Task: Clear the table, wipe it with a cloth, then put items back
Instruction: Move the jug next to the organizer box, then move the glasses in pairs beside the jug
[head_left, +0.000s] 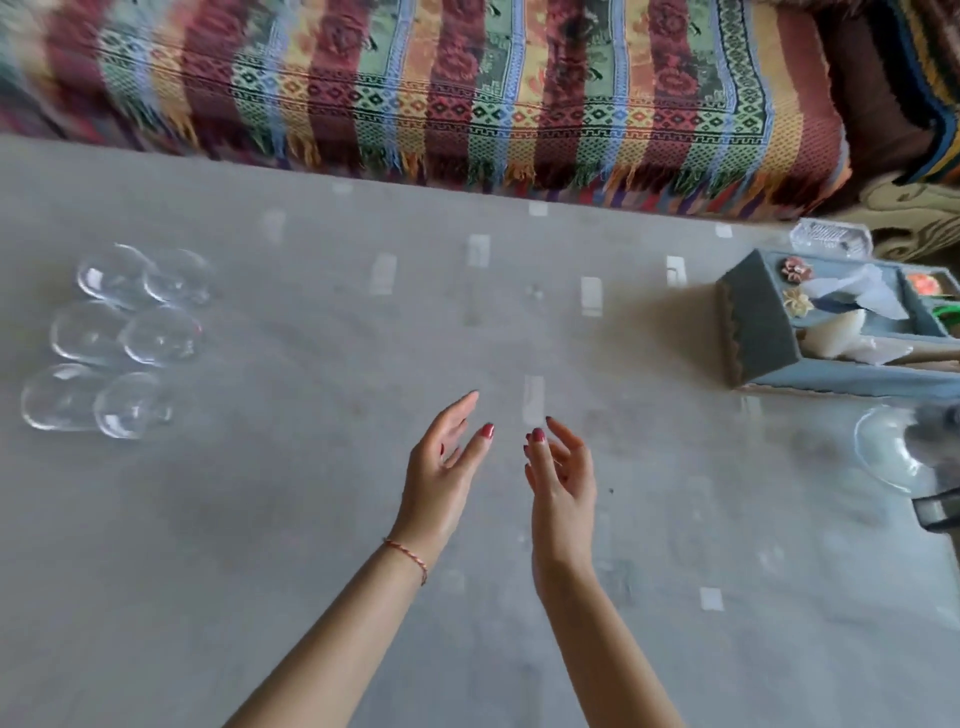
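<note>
Two bare forearms without sleeves; fingernails painted dark red on both hands, and a thin red-and-gold braided bracelet circles the left wrist.

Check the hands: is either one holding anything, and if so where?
Nothing is held. Left hand and right hand are open and empty above the table.

Both empty hands, left hand and right hand, hover open mid-frame over the grey tabletop; six glasses stand at left.
</note>
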